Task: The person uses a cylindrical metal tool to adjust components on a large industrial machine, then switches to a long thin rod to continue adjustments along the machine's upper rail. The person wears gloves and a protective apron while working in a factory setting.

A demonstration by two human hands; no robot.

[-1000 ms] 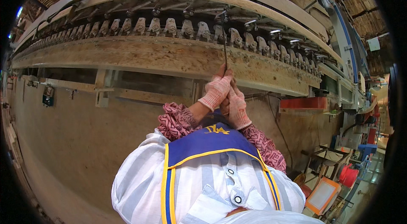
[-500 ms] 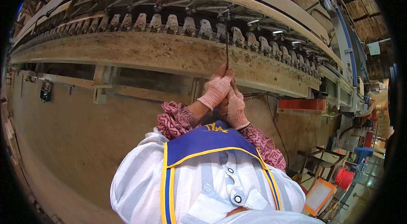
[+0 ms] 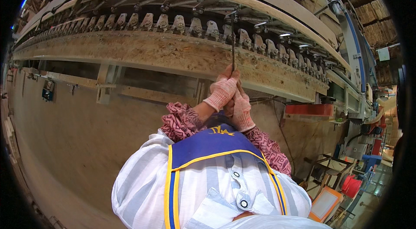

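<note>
A thin dark metal rod stands nearly upright in the view, from my hands up across the front beam to the machine's row of metal brackets. My left hand, in a pink-and-white knit glove with bare fingertips, is closed around the rod's lower end. Pressed against it from the right is my right hand, gloved alike and also closed at the rod's end; its fingers are partly hidden. The rod's far tip meets a bolt-like fitting among the dusty springs and arms, and its exact contact is hard to make out.
The dusty front beam of the long machine spans the view before me. Below it stand a pale support leg and a red box-like part. A metal frame stand and a red spool are at the lower right.
The view has shifted slightly, so the machine sits a little lower and to the right. Both hands keep their grip on the rod, with no clear movement of it.
</note>
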